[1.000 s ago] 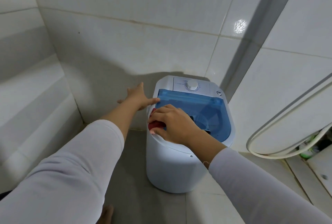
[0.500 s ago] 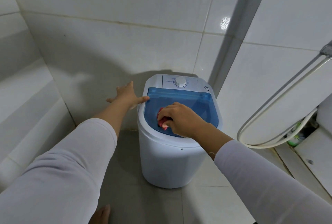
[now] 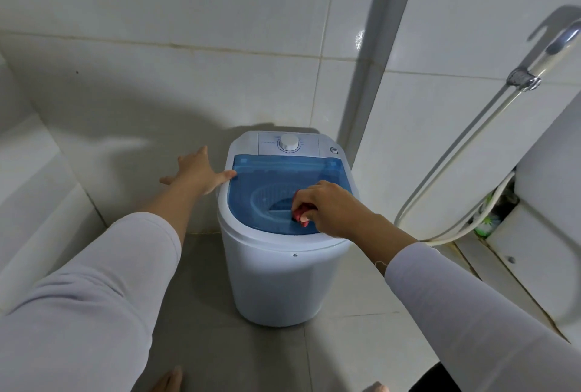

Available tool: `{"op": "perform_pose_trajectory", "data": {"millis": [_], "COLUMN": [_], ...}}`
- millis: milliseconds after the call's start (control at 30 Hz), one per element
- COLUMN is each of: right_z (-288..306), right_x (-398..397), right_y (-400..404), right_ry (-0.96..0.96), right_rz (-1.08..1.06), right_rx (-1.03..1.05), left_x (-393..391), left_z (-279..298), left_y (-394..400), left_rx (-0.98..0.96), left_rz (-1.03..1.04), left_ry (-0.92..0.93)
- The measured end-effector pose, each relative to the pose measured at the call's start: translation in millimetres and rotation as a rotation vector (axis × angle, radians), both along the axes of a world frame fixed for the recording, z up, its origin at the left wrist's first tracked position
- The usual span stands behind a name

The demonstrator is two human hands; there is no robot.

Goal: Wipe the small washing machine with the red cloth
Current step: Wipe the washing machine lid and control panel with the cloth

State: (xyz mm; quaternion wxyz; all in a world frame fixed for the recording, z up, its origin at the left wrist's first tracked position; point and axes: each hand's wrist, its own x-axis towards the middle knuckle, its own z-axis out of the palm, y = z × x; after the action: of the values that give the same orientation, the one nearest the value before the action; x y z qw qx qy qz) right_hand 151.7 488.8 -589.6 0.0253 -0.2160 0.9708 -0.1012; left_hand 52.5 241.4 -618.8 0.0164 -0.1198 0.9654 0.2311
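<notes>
The small white washing machine [image 3: 276, 281] stands on the floor in a tiled corner, with a see-through blue lid [image 3: 261, 184] and a white dial [image 3: 289, 142] on its back panel. My right hand [image 3: 327, 206] presses the bunched red cloth [image 3: 301, 213] on the lid's front right part; only a bit of cloth shows under the fingers. My left hand [image 3: 198, 171] lies flat with fingers spread against the machine's upper left edge, the thumb touching the lid's corner.
White tiled walls close in behind and to the left. A shower hose and handset [image 3: 471, 140] hang on the right wall, next to a white fixture [image 3: 547, 234]. Grey floor tiles [image 3: 204, 313] lie in front; my toes show at the bottom edge.
My right hand has slid the red cloth from the lid's front left edge across to its right side. The left hand has stayed at the machine's left edge.
</notes>
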Motion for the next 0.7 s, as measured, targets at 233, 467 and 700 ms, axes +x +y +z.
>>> {"op": "perform_pose_trajectory", "data": {"millis": [233,467,700], "right_z": [-1.7,-0.4,1.4], "right_x": [3.8,5.9,11.4], "right_y": [17.1,38.7,51.9], "right_ry": [-0.023,-0.041,-0.032], "right_rz": [-0.056,-0.108,-0.187], "right_rx": [-0.077,-0.124,-0.110], "left_x": [-1.4,3.6,6.7], "left_z": [-2.4,-0.3,0.1], "left_y": [0.6,3.2,6.2], "left_rx": [-0.010,-0.032,-0.047], "left_rz": [0.007,0.004,0.014], "left_ry": [-0.013,-0.014,0.008]}}
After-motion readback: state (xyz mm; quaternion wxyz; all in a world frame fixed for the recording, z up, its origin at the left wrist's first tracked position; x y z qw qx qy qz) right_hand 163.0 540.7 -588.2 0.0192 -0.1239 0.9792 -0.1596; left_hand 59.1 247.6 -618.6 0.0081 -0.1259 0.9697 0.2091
